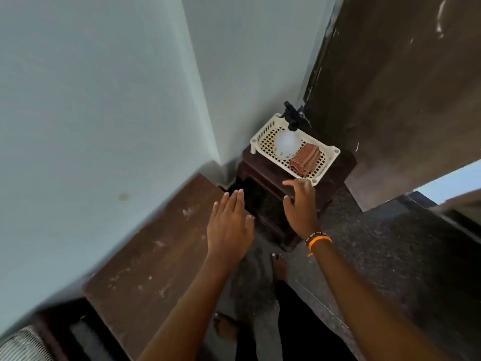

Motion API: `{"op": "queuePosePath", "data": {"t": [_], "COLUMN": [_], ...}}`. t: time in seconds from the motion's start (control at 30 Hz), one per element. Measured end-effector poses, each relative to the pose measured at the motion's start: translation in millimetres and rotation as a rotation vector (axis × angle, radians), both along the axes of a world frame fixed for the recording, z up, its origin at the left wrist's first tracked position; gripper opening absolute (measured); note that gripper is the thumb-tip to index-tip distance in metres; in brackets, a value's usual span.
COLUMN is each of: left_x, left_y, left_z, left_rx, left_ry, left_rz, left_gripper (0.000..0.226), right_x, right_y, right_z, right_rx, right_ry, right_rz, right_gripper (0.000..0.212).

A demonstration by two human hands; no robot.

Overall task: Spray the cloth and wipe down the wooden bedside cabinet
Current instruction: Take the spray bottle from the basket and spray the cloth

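Reaching for the basket on the bedside cabinet

Both hands are out in front and neither holds anything. The right hand [299,204], with an orange band [319,241] at the wrist, is spread with fingers loosely curved, its fingertips just beside the near corner of the white plastic basket [331,152]; whether they touch the rim cannot be told. The left hand [230,225] is flat and wide, fingers together, hovering lower and to the left, over the gap between the dark wooden bed frame [156,246] and the cabinet.

The basket sits on top of the dark wooden bedside cabinet [263,183], which stands in the corner against the pale wall [104,100]. Inside the basket lie a spray bottle [286,144] with a pale body and black trigger head pointing toward the corner, and, just beside it on the nearer right, a folded brown checked cloth [304,160].

The step in hand looks like the first pick-up, so the task has barely begun. To do it well, the right hand should go for the cloth, pinching the whole fold so it comes out in one piece, while the left takes the bottle by the neck under the trigger. The lightweight basket may slide if nudged, so lifting straight up is safer than dragging. The basket must then come off for the top to be wiped.
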State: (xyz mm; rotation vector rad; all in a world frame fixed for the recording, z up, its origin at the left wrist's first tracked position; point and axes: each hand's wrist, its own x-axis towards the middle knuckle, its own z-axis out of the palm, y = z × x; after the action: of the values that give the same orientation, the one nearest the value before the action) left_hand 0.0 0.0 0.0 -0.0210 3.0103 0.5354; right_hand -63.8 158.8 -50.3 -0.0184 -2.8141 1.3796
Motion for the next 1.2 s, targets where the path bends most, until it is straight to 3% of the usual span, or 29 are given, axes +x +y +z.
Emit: {"op": "queuePosePath", "data": {"t": [0.2,0.33,0.57,0.87,1.0,1.1,1.2], "left_x": [-66,-106,-156,-179,-182,-185,-188], "left_y": [63,94,110,107,109,112,112], "left_z": [-29,-45,-71,-88,-91,-92,-88], "left_rx": [0.275,0.35,0.457,0.461,0.516,0.57,0.81], "left_ry": [-0.271,-0.335,-0.479,-0.583,-0.589,-0.529,-0.46], "left_rz": [0.184,0.249,0.311,0.303,0.289,0.294,0.368], "left_gripper": [0.053,0.047,0.047,0.04,0.04,0.038,0.036], "right_x": [-88,-146,-226,-242,-231,-219,-198], "right_y": [49,72,94,95,98,98,96], "right_z": [-45,-68,-105,-129,-122,-101,-69], "right_rx": [-0.057,0.015,0.124,0.421,0.359,0.23,0.091], "right_ry": [-0.337,-0.347,-0.453,-0.564,-0.538,-0.502,-0.433], "right_rz": [-0.179,-0.172,-0.2,-0.156,-0.114,-0.121,-0.085], "right_gripper": [0.03,0.031,0.054,0.058,0.044,0.046,0.027]}}
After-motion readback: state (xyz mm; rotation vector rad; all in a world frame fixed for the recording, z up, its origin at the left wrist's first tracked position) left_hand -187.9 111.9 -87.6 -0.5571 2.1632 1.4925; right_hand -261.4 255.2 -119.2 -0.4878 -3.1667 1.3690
